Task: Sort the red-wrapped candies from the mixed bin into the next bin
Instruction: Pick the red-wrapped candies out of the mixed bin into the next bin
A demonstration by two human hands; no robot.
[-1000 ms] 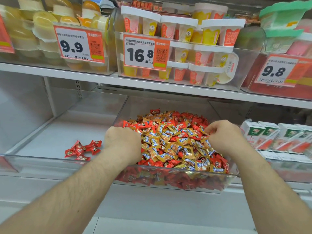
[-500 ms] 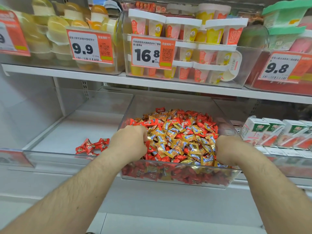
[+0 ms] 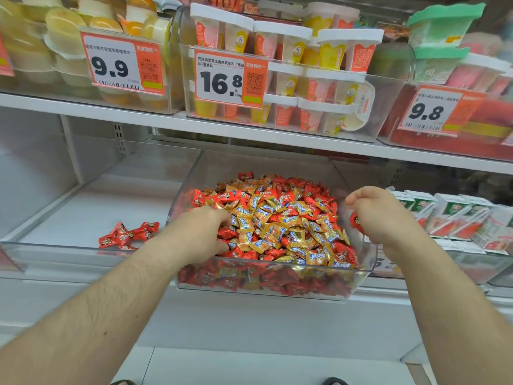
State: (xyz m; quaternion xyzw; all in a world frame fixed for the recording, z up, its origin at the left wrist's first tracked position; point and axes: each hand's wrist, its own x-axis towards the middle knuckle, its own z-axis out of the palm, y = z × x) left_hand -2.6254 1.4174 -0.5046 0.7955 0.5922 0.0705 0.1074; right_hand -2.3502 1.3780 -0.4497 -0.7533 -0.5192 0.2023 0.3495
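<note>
Store shelf [image 3: 249, 140], mixed bin [image 3: 277, 294] heaped: left hand [image 3: 200, 234] buried gripping candies, right hand [image 3: 383, 218] pinching red candy [image 3: 354, 220] over bin's right edge; risks: gold-wrapped strays, spill.

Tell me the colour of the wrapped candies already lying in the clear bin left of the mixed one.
Red, seen in the head view: the small pile of wrapped candies.

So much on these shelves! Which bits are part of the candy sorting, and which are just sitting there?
Part of the job:
- mixed bin of red and gold candies
- next bin to its left
- sorted red candies in it
- left hand, digging in the pile
- right hand, holding a red candy

Just there:
- price tags
- dessert cups
- cartons
</note>
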